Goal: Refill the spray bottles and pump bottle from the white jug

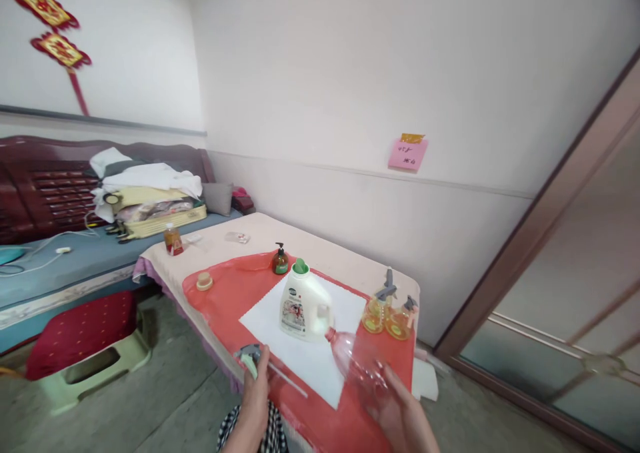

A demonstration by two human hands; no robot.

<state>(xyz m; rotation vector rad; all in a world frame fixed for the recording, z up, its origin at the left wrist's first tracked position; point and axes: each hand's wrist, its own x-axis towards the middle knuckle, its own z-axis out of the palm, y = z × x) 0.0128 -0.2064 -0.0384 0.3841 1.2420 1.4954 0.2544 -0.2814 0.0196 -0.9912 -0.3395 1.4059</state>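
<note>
My left hand is closed around a grey and pale green trigger spray head, whose thin dip tube points right and down over the table edge. In my right hand is a clear plastic bottle, tilted with its neck to the upper left and no spray head on it. The neck is close to a white jug with a green mouth, which stands upright on a white sheet. Part of the bottle's lower end is covered by my fingers.
Trigger spray bottles with yellow liquid stand at the right end of the table. Behind the jug is a brown pump bottle. A beige cap rests on the red cover. Farther left are an amber bottle and a red stool.
</note>
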